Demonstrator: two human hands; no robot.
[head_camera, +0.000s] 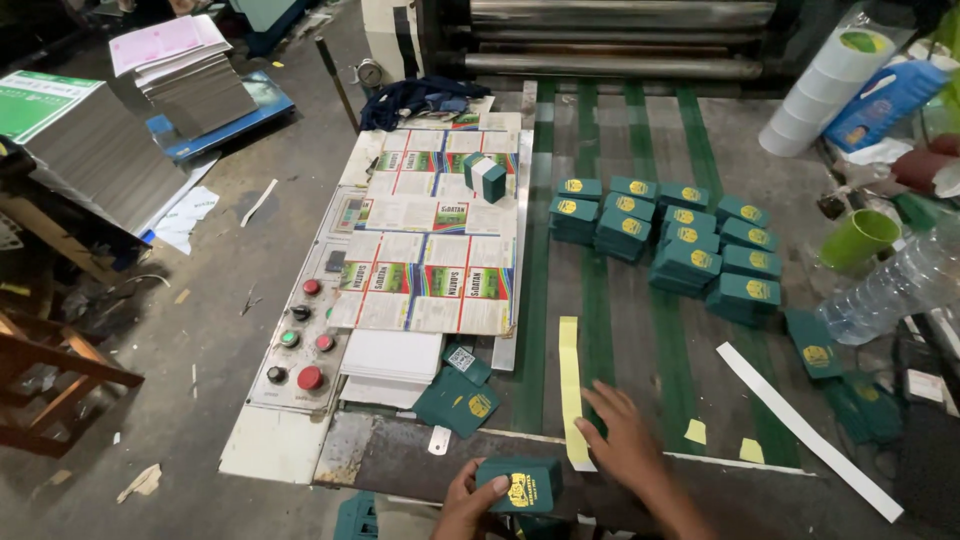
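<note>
My left hand (466, 505) grips a small stack of dark green printed cards (522, 484) at the near edge of the machine table (700, 340). My right hand (622, 432) lies flat on the table with its fingers spread, resting on the lower end of a narrow yellow paper strip (569, 370). Several bundled stacks of the same green cards (672, 238) stand in rows farther back on the green belts. A few loose green cards (458, 400) lie just left of my hands.
A large printed sheet (437, 232) with a small box (486, 177) on it covers the table's left part, beside a control panel with red and green buttons (300, 340). A long white strip (806, 428), a green cup (856, 240), a plastic bottle (890, 285) and white tape rolls (825, 90) sit right.
</note>
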